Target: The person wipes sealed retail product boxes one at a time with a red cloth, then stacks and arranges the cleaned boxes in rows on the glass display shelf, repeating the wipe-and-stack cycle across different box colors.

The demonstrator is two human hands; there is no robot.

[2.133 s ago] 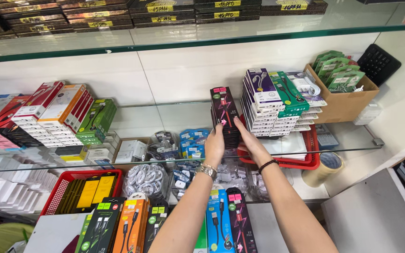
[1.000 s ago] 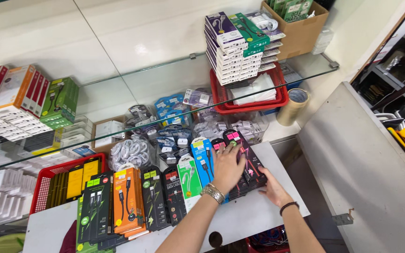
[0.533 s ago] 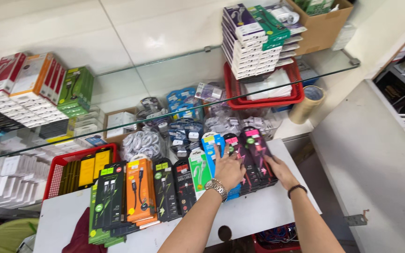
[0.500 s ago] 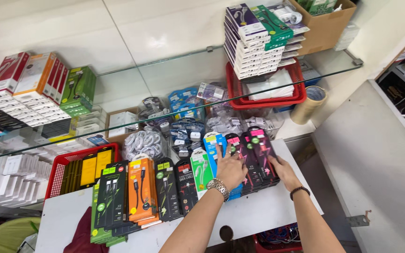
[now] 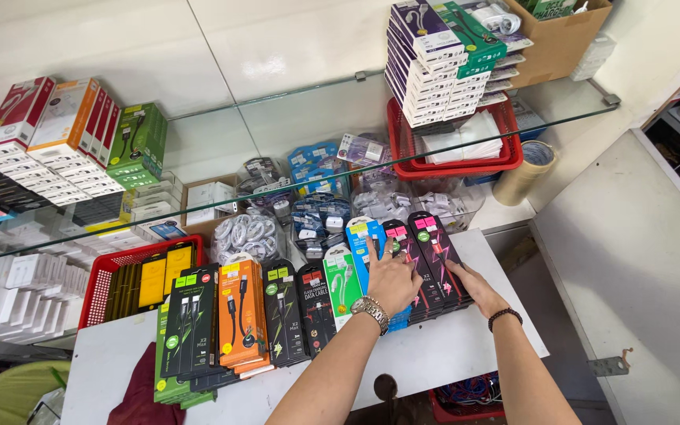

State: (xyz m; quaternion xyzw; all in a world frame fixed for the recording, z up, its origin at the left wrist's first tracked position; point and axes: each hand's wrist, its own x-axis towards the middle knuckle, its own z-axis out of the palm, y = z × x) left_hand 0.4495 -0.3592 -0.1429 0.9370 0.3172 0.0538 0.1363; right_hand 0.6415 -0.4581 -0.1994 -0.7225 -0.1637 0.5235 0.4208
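Presently, the left hand (image 5: 391, 279) lay flat, fingers spread, on the black cable packs (image 5: 426, 264) standing at the right end of the row on the white table (image 5: 450, 354). The right hand (image 5: 474, 287) pressed open-palmed against the packs' right side. Orange packs (image 5: 242, 315) stood left of these; a glass shelf (image 5: 293, 185) ran above.

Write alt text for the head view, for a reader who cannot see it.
Left hand and right hand press on black-and-pink cable boxes at the right end of a row of cable packs on a white counter, under a glass shelf holding stacked boxes.
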